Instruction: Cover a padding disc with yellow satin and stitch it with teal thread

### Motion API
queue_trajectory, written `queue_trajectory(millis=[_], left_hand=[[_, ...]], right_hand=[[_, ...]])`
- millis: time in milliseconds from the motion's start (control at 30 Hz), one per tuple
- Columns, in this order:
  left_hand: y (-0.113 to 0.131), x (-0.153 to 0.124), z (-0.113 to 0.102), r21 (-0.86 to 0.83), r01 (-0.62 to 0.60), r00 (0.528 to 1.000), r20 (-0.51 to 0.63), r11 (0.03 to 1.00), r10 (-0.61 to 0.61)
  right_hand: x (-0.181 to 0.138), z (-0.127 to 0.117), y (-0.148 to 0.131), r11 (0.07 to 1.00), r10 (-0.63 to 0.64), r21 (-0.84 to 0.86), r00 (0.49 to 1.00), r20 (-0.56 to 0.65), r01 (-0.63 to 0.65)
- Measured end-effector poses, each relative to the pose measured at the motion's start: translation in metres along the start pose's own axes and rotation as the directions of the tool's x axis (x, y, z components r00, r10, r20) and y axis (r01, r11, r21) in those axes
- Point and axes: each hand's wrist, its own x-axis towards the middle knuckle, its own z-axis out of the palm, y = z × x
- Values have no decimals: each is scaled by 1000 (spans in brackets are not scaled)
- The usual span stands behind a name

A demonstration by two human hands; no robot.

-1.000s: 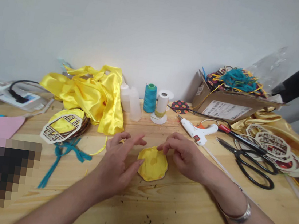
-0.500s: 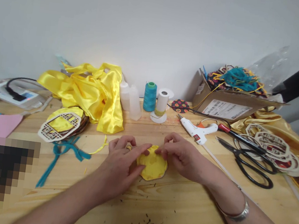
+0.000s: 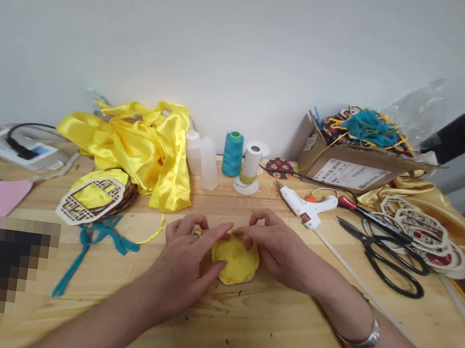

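A small round piece covered in yellow fabric (image 3: 235, 263) lies on the wooden table between my hands. My left hand (image 3: 187, 256) grips its left side, thumb on the face near the lower left and index finger at the top edge. At the upper right edge, the curled fingers of my right hand (image 3: 272, 245) pinch the fabric rim. The exact fingertip contact there is partly hidden. Beyond my right hand lies a white glue gun (image 3: 306, 205). Left of my left hand are a yellow ribbon scrap (image 3: 155, 231) and teal threads (image 3: 99, 239).
Yellow satin (image 3: 133, 144), plastic bottles (image 3: 208, 162), a teal thread cone (image 3: 233, 154) and a white spool (image 3: 251, 162) stand along the wall. Black scissors (image 3: 380, 253), cut-out frames (image 3: 422, 230) and a filled cardboard box (image 3: 349, 163) are right. A stack of ornaments (image 3: 95, 196) sits left.
My right fingers have shifted slightly along the top edge of the yellow piece. My left hand keeps its hold on the left side. The view has tipped a little.
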Motion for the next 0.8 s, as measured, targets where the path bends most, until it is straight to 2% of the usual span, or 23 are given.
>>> queue_trajectory(millis=[133,233,333,600,800], left_hand=[[0,-1,-1,-4,15,1000,10,1000,-15],[0,0,-3,-21,38,999,-28,999,-39],[0,1,-3,-37,41,997,-56,998,-43],[4,1,-3,-27,-4,994,106,1000,7],[2,0,-2,-35,9,995,96,999,-6]], right_hand=[[1,-2,-1,1000,-3,14,1000,-17,4],[2,-6,0,997,-46,49,992,-113,52],[2,-7,2,995,-35,80,978,-205,52],[1,-3,1,999,-11,46,994,-111,16],[0,-2,4,1000,-6,12,996,-91,8]])
